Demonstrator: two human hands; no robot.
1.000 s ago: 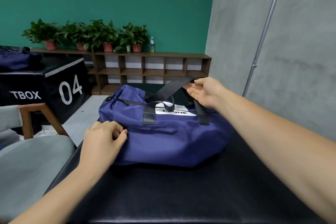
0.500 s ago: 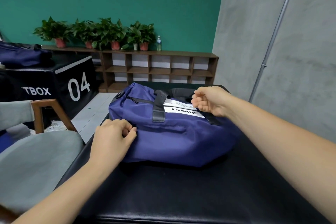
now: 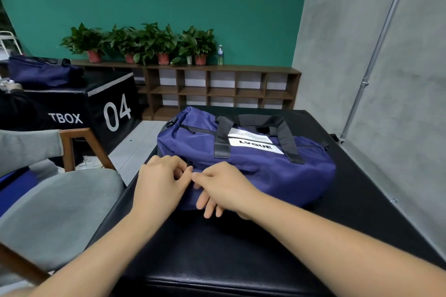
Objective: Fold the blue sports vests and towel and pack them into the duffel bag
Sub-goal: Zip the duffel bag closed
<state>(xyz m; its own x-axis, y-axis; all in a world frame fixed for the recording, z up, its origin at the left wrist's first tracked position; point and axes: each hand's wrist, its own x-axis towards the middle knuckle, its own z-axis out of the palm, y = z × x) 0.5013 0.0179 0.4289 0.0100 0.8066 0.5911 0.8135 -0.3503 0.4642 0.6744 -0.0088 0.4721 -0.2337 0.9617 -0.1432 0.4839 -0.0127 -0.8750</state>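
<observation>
Grey chair (image 3: 60, 212) and black "04" box (image 3: 72, 103) crowd the left side of the counter (image 3: 241, 248)
Blue duffel bag (image 3: 265, 169) lies on it; fingers of the left hand (image 3: 161, 183) curl on its near end, those of the right hand (image 3: 226, 188) pinch it alongside

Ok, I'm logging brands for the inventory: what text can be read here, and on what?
"LVGUE": white label on the blue bag.
"TBOX": side of the black box.
"04": same box, adjoining face.
Print on the paper tag above the label: too small to read.
Label on the bottle on the shelf: too small.
</observation>
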